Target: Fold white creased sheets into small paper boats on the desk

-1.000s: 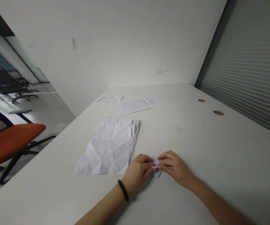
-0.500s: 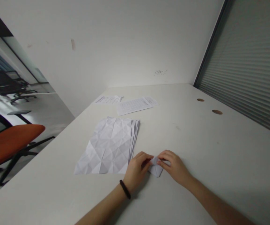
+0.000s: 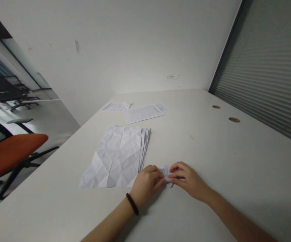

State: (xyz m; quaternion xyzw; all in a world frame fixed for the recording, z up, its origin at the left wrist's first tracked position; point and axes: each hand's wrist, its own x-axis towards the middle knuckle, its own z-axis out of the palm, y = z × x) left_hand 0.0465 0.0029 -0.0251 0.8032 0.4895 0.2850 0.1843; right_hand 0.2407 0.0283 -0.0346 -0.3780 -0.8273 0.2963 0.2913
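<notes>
One small folded paper (image 3: 166, 170), white, on the table (image 3: 211, 148) just right of a stack of creased sheets (image 3: 117, 158); left hand (image 3: 146, 184) and right hand (image 3: 187, 178) at opposite sides, fingers curled, thumbs and fingertips pinched onto it, presumably to steady it from both ends. Stack set beside the left hand, likely leaving room to work; printed sheets (image 3: 146, 113) farther back, apparently out of the way, their lines and the wall scribble (image 3: 173, 77) illegible, no brand readable

The white table (image 3: 206, 144) bears a small folded paper (image 3: 165, 170), a stack of creased sheets (image 3: 118, 158) and, beyond, printed papers (image 3: 145, 113).
</notes>
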